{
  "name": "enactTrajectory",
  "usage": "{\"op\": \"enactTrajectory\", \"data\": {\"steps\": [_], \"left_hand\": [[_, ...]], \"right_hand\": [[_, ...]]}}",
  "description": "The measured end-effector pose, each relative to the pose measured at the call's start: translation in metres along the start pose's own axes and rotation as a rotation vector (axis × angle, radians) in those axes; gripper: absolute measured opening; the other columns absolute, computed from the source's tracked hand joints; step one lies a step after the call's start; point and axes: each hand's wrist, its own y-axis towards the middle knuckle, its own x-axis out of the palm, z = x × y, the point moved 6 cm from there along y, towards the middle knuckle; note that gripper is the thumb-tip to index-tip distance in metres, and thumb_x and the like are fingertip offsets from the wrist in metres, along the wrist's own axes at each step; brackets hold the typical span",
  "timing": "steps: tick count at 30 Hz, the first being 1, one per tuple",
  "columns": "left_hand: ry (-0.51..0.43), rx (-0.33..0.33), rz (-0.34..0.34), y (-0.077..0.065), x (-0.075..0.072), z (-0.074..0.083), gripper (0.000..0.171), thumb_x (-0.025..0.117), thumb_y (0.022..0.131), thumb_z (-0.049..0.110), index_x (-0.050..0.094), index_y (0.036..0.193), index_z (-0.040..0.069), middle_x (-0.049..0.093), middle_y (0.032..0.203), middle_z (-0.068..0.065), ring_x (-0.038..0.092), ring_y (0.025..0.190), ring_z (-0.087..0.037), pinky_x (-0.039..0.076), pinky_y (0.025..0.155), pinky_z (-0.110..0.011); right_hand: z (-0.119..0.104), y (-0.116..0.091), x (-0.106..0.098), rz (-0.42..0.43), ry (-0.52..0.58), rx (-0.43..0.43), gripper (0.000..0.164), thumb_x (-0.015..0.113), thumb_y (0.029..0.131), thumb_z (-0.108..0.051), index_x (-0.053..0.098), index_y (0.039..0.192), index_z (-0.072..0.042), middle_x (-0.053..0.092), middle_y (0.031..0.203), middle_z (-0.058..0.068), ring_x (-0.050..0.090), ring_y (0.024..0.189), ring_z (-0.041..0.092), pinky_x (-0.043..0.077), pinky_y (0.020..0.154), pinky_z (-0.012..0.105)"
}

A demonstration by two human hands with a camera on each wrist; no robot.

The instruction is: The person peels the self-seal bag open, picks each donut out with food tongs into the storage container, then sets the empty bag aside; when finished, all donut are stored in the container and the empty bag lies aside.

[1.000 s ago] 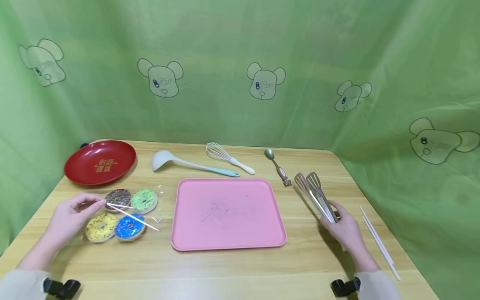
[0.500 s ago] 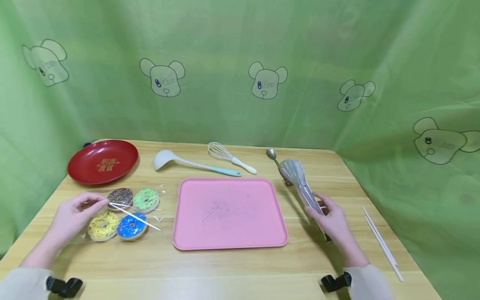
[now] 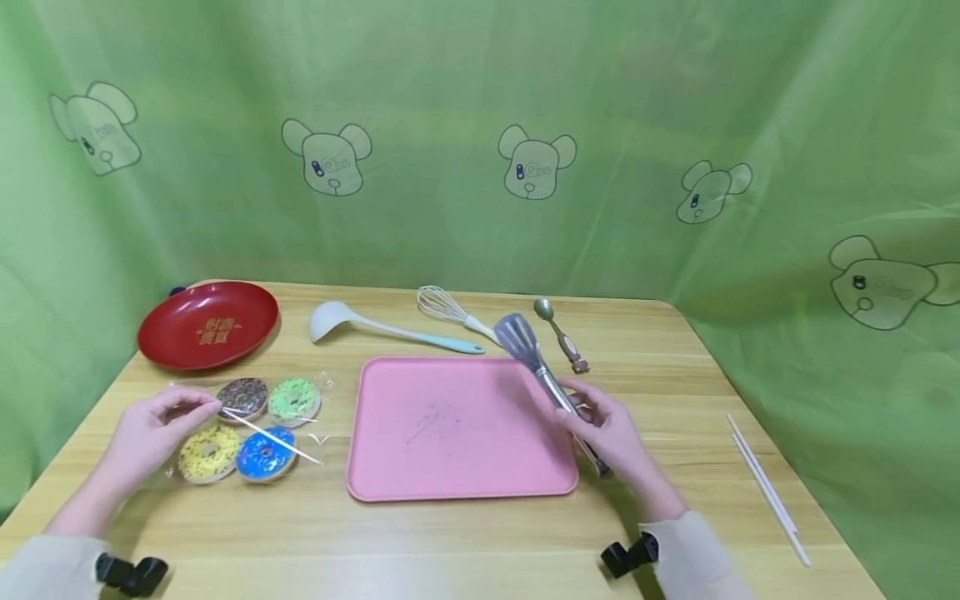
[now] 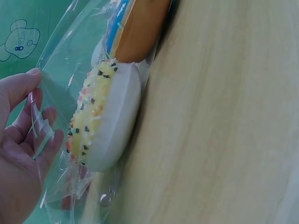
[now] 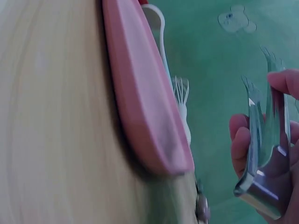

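On the left, my left hand (image 3: 153, 425) pinches the edge of a clear plastic bag, with toy donuts around it. The donuts are a dark brown one (image 3: 242, 398), a green one (image 3: 295, 400), a yellow one (image 3: 208, 454) and a blue one (image 3: 266, 454). In the left wrist view, the thumb and fingers hold the plastic beside the yellow donut (image 4: 105, 121). My right hand (image 3: 611, 433) grips metal tongs (image 3: 551, 383) above the right side of a pink tray (image 3: 450, 433). Seen from the right wrist, the tongs (image 5: 266, 177) are raised, their two arms slightly apart.
A red plate (image 3: 202, 325) stands at the back left. Along the back lie a white ladle (image 3: 390, 329), a whisk (image 3: 453, 310) and a spoon (image 3: 558, 333). White chopsticks (image 3: 768, 492) lie near the right edge. A green curtain (image 3: 435, 225) hangs behind the table.
My right hand has carried the tongs leftward, from beside the chopsticks to the tray's right side. The tongs' arms have come closer together. My left hand has stayed at the donuts.
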Motion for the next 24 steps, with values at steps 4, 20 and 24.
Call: {"op": "enactTrajectory", "data": {"steps": [4,20,24], "left_hand": [[-0.006,-0.008,-0.004,-0.002,0.001,-0.001,0.030,0.063,0.090,0.022,0.061,0.109,0.000,0.062,0.095,0.016,0.054,0.084,0.004,0.046,0.069,-0.010],[-0.001,0.009,0.019,0.001,0.000,-0.001,0.027,0.064,0.089,0.021,0.062,0.108,0.002,0.062,0.094,0.014,0.054,0.084,0.003,0.045,0.069,-0.009],[-0.005,0.004,0.028,-0.001,0.001,-0.002,0.026,0.065,0.089,0.021,0.062,0.107,0.002,0.062,0.095,0.017,0.054,0.086,0.005,0.043,0.071,-0.007]], "right_hand": [[-0.010,0.001,0.025,-0.107,-0.013,-0.013,0.051,0.066,0.086,-0.009,0.047,0.133,-0.007,0.055,0.103,0.021,0.056,0.073,0.031,0.052,0.055,0.033],[-0.040,0.012,0.131,-0.445,-0.244,-0.015,0.040,0.067,0.084,-0.030,0.060,0.120,-0.015,0.059,0.091,-0.001,0.051,0.082,0.018,0.043,0.073,0.031],[-0.042,0.019,0.150,-0.452,-0.266,0.032,0.036,0.068,0.083,-0.028,0.063,0.116,-0.016,0.059,0.089,-0.002,0.051,0.081,0.017,0.044,0.070,0.032]]}}
